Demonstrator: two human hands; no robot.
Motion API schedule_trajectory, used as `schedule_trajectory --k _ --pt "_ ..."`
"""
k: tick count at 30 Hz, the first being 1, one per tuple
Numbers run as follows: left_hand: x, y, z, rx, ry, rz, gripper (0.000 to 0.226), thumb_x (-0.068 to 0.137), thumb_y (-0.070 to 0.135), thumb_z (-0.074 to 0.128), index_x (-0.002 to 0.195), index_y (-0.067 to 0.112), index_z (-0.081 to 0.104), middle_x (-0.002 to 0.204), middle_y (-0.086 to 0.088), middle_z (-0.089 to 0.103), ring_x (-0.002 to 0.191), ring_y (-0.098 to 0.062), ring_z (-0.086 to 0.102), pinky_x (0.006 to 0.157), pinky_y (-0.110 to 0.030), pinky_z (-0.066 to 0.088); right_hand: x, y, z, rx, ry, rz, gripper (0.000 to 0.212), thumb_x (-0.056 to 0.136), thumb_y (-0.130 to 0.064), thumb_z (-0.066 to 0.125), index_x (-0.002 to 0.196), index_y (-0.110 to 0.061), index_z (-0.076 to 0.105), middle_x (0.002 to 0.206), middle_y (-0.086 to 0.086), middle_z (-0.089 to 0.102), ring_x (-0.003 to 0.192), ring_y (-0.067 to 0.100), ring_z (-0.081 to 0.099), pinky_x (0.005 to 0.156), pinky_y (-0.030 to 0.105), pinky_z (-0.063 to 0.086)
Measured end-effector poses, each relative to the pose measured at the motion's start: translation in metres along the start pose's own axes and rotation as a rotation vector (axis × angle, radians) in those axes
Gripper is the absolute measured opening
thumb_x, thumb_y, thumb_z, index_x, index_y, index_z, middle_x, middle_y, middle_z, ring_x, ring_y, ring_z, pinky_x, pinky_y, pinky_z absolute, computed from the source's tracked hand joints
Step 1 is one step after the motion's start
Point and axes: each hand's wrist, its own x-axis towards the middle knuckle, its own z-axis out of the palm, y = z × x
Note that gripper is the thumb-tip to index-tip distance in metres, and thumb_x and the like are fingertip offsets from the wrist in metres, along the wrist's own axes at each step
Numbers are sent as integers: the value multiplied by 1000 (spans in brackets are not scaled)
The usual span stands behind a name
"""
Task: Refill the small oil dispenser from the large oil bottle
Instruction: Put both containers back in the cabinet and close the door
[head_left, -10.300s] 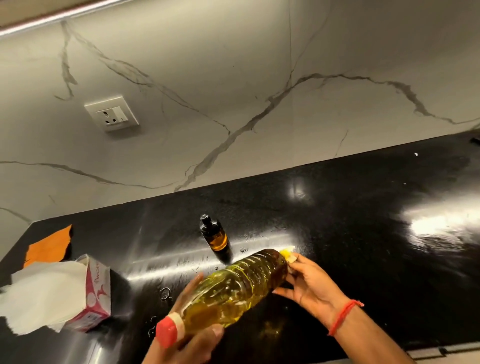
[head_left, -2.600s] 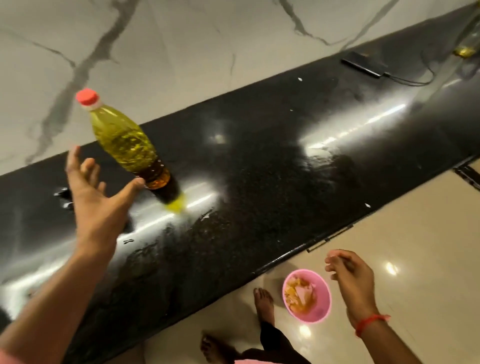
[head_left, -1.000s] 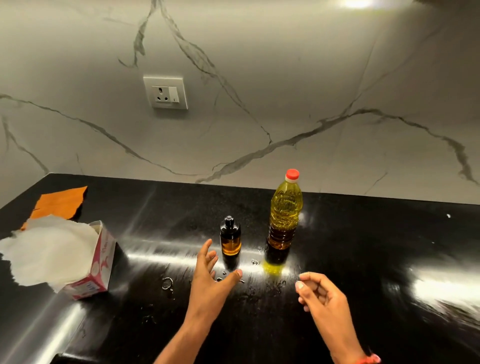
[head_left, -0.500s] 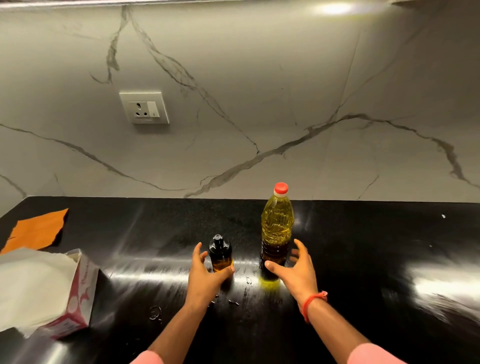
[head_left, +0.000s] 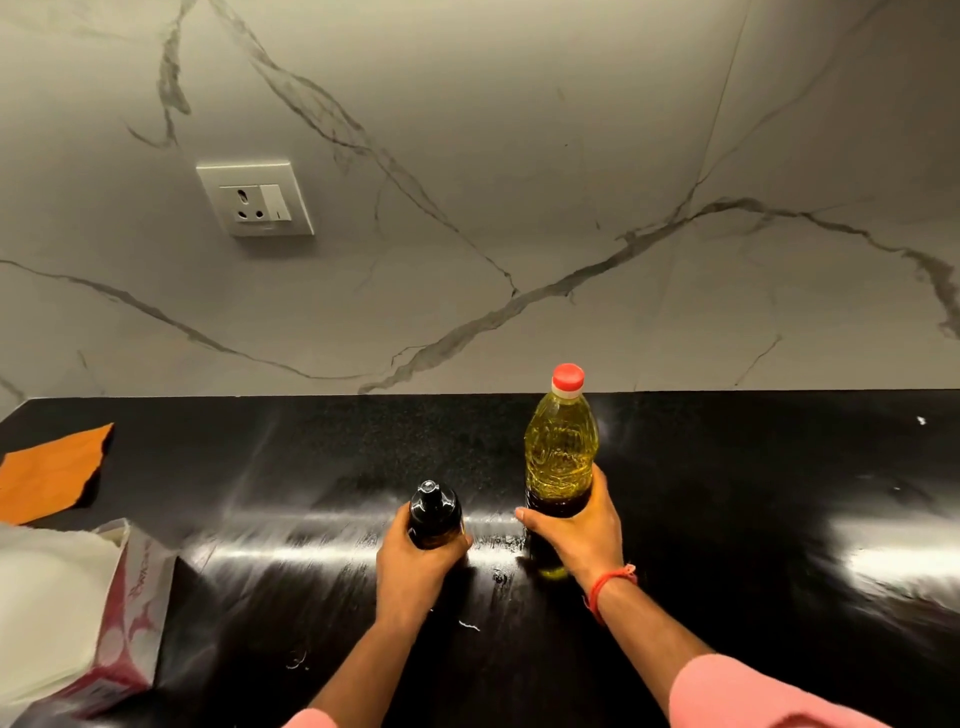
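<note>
The small dark oil dispenser (head_left: 434, 514) with its black pump top stands upright on the black counter (head_left: 753, 493). My left hand (head_left: 415, 564) grips its lower body from the near side. To its right stands the large oil bottle (head_left: 561, 452), full of yellow oil and closed with a red cap. My right hand (head_left: 576, 530) is wrapped round its lower part, thumb on the left side. A red thread is tied on my right wrist.
A tissue box (head_left: 119, 613) with white tissue sticking out sits at the near left. An orange cloth (head_left: 49, 475) lies at the far left by the marble wall. A wall socket (head_left: 257, 200) is above. Small droplets spot the counter near my hands.
Both hands have closed in: the left now grips the dispenser and the right grips the large bottle, where half a second ago they were open beside them.
</note>
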Motion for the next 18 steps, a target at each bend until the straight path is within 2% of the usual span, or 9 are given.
schedule_trajectory --k 3,8,11,15,18 --pt "6 -4 3 27 -4 6 44 63 21 94 98 28 69 92 7 77 89 -11 73 85 -33 56 6 5 6 6 40 17 95 49 -35 100 132 -29 55 115 -7 69 108 16 67 97 38 56" --pt "4 0 4 24 41 7 37 64 20 92 91 29 69 87 7 76 86 -12 72 81 -35 57 7 3 4 8 70 3 68 56 -22 97 114 -29 63 99 -11 71 92 7 69 81 25 55" --pt "-1 4 2 2 19 -5 38 65 18 92 93 29 70 88 6 77 86 -13 73 82 -34 58 4 1 0 7 44 -4 64 56 -22 96 109 -31 62 97 -11 71 91 6 69 76 20 53" --pt "-12 10 -5 -6 -56 -4 37 64 15 93 92 23 71 87 -1 77 83 -19 75 81 -42 62 -8 1 -10 26 -9 -20 63 54 -22 95 108 -33 64 97 -9 74 90 8 71 79 29 60" --pt "-24 28 -15 -21 -125 35 39 64 8 93 94 18 70 84 -6 77 80 -23 76 75 -44 64 -22 -11 -23 38 -79 -71 63 57 -23 96 110 -37 64 99 -10 75 92 3 71 79 22 58"
